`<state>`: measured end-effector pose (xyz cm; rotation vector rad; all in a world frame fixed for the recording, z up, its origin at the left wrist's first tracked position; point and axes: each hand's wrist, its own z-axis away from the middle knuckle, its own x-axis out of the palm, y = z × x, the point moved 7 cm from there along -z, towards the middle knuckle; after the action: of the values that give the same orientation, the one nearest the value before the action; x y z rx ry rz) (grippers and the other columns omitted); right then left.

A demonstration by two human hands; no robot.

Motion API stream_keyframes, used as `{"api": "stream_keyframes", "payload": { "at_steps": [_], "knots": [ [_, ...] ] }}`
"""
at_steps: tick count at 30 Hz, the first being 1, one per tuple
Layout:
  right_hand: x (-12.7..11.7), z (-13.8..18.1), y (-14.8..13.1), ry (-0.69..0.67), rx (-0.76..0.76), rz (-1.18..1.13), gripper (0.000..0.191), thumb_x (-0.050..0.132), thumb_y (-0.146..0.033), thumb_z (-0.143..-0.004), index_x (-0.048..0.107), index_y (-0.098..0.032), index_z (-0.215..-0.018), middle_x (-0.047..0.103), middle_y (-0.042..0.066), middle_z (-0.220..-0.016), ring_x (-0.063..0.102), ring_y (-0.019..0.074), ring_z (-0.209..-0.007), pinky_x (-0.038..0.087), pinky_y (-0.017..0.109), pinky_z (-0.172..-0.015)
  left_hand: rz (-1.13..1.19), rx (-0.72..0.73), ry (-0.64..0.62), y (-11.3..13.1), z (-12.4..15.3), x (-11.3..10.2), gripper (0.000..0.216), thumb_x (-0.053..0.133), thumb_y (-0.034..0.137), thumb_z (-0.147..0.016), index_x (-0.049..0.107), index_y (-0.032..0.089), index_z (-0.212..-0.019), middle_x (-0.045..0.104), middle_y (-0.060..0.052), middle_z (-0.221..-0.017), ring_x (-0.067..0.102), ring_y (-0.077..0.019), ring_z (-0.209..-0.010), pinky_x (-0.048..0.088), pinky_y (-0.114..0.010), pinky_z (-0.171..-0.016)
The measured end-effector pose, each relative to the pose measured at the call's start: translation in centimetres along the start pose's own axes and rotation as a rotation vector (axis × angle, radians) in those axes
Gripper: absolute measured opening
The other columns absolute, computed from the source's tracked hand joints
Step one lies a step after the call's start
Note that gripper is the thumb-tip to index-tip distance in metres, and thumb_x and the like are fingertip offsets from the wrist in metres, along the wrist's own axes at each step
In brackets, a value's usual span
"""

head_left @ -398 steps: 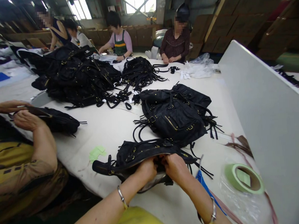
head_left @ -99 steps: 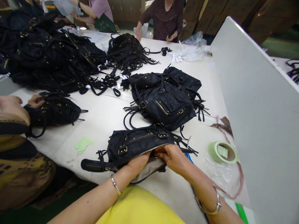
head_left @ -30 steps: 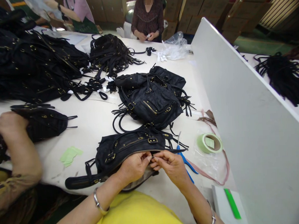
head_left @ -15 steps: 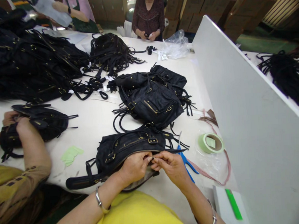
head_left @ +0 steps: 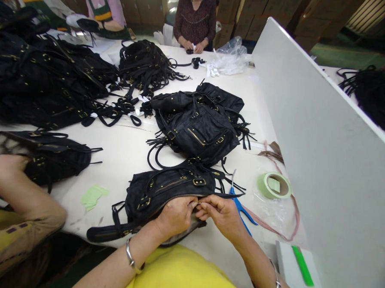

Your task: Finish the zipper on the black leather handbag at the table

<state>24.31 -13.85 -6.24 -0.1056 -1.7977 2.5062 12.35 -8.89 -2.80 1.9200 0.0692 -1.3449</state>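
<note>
Both hands, left hand (head_left: 176, 214) and right hand (head_left: 222, 212), pinch the zipper edge of a black bag (head_left: 164, 192) at the near table (head_left: 128, 151) edge; what the fingertips grip is hidden. One tape roll (head_left: 274, 185) lies right, blue scissors (head_left: 241, 206) partly covered; bare table opens left

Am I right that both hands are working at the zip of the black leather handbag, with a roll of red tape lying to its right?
Not quite: the roll of tape is pale green, as the head view shows. Both the left hand and right hand do pinch at the zip of the black leather handbag.
</note>
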Motion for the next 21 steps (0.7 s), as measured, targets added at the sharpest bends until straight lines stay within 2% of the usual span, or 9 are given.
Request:
{"api": "stream_keyframes", "payload": {
  "at_steps": [7,11,16,21],
  "knots": [
    [0.00,-0.07,0.27,0.066,0.033,-0.055,0.041,0.068,-0.055,-0.079,0.066,-0.015,-0.084,0.074,0.007,-0.071,0.071,0.0194,-0.062,0.063,0.027,-0.061,-0.043,0.066,0.031,0.42,-0.11,-0.15,0.032,0.034,0.015,-0.092,0.065,0.015,-0.095,0.071,-0.010,-0.092,0.067,-0.0198,-0.088,0.054,-0.030,-0.084],
    [-0.07,-0.02,0.39,0.085,0.041,-0.040,0.040,0.068,-0.056,-0.079,0.063,-0.016,-0.079,0.073,0.007,-0.069,0.071,0.0199,-0.061,0.062,0.028,-0.060,-0.025,0.021,0.039,0.17,-0.18,-0.18,0.030,0.034,0.015,-0.092,0.064,0.016,-0.089,0.070,-0.008,-0.083,0.066,-0.0183,-0.080,0.053,-0.028,-0.078],
    [0.14,-0.03,0.05,0.067,0.019,0.006,0.041,0.065,-0.057,-0.081,0.061,-0.016,-0.077,0.072,0.008,-0.067,0.071,0.0209,-0.063,0.062,0.028,-0.061,-0.009,0.019,0.001,0.24,-0.30,0.07,0.026,0.036,0.016,-0.092,0.062,0.017,-0.087,0.068,-0.007,-0.080,0.065,-0.0172,-0.081,0.052,-0.027,-0.081],
    [0.35,-0.03,-0.06,0.056,0.020,0.001,0.042,0.065,-0.058,-0.081,0.061,-0.017,-0.077,0.072,0.008,-0.067,0.071,0.0211,-0.062,0.062,0.029,-0.061,-0.009,0.038,0.031,0.44,-0.24,0.09,0.026,0.037,0.017,-0.091,0.063,0.017,-0.092,0.069,-0.007,-0.084,0.066,-0.0177,-0.084,0.053,-0.028,-0.084]
  ]
}}
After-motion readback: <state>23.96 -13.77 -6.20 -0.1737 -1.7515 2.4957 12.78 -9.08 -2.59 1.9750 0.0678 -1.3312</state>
